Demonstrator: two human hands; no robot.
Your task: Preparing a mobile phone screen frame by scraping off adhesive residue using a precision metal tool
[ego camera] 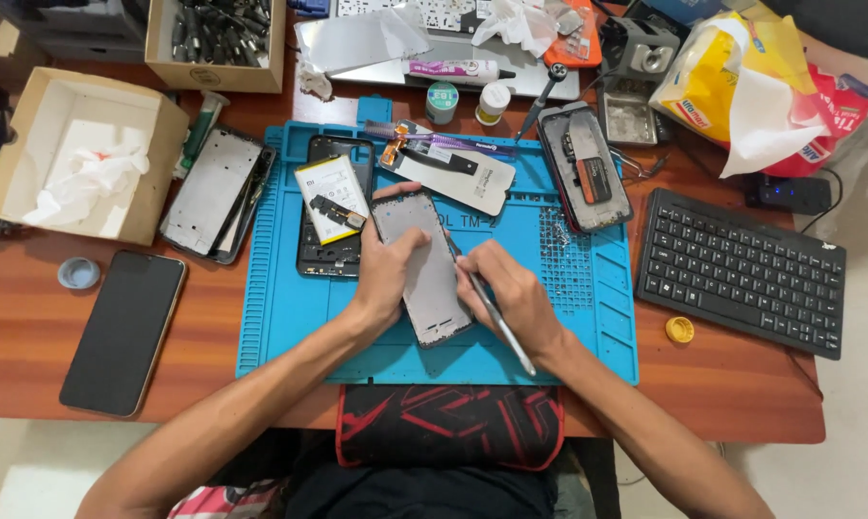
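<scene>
Bare forearms, no sleeves; dark shirt (424, 490) and pink patterned cloth (227, 502) below.

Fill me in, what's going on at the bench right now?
A person is working on a phone frame lying on a blue mat. The left hand holds the frame steady; the right hand grips a thin metal tool with its tip at the frame's right edge. Another opened phone lies just behind on the mat, a keyboard to the right.
</scene>
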